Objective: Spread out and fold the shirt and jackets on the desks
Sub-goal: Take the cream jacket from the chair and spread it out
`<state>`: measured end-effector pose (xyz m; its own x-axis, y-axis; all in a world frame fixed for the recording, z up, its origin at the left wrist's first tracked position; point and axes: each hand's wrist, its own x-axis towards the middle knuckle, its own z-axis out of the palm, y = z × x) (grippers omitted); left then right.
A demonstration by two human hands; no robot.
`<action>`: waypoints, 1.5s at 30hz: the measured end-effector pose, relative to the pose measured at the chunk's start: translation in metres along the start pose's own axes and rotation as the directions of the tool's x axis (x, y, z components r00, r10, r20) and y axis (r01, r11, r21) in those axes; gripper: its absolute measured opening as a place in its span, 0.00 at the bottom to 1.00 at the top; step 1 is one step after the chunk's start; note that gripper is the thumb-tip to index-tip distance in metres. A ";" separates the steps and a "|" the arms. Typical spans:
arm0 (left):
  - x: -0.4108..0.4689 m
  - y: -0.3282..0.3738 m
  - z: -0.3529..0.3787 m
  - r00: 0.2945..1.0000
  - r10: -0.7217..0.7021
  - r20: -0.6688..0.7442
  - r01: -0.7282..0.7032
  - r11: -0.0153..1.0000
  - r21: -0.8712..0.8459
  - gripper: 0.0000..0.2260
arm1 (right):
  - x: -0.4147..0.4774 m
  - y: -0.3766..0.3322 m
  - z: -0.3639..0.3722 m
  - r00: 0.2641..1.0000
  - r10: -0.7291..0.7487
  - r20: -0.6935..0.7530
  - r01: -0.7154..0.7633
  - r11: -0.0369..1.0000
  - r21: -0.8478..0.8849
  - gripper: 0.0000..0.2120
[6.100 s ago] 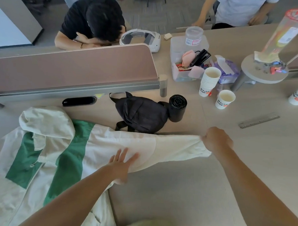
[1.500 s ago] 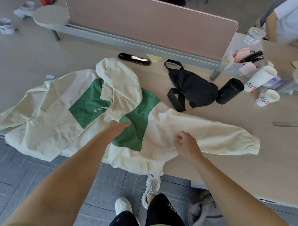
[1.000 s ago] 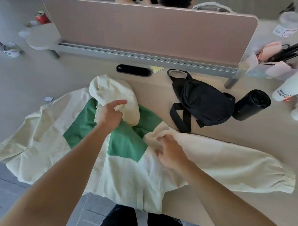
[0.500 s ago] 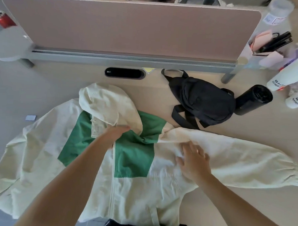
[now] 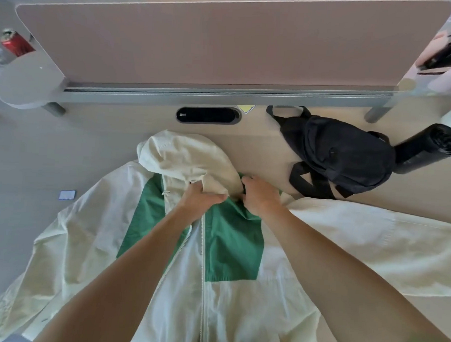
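A cream hooded jacket (image 5: 239, 300) with green chest panels lies front-up on the desk (image 5: 64, 163), zip running toward me. Its hood (image 5: 183, 158) is bunched at the far end, and its right sleeve (image 5: 371, 244) stretches out to the right. My left hand (image 5: 200, 199) grips the hood's lower edge at the collar. Just to the right of it, my right hand (image 5: 260, 195) has its fingers curled into the collar fabric beside the hood. The jacket's left sleeve droops off toward the lower left.
A black sling bag (image 5: 336, 152) and a black roll (image 5: 429, 148) lie to the right of the hood. A pink divider panel (image 5: 225, 41) closes off the far side, with a black cable slot (image 5: 208, 115) below it. A red can (image 5: 15, 42) stands far left.
My right hand has left the jacket's right chest and moved up to the collar beside the left hand. My view has moved closer over the jacket.
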<state>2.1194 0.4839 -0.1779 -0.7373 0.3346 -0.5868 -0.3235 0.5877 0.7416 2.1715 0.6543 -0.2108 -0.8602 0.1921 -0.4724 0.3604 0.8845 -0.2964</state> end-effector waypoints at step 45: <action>0.034 -0.063 0.085 0.914 0.401 -0.052 -0.195 0.550 0.812 0.33 | -0.008 0.074 0.032 0.991 0.001 -0.133 -0.021 0.988 -0.153 0.34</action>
<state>2.1648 0.5210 -0.2725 -0.8351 0.5032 -0.2221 0.4473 0.8563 0.2581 2.2167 0.7046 -0.2558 -0.9001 0.2477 -0.3584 0.3193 0.9347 -0.1562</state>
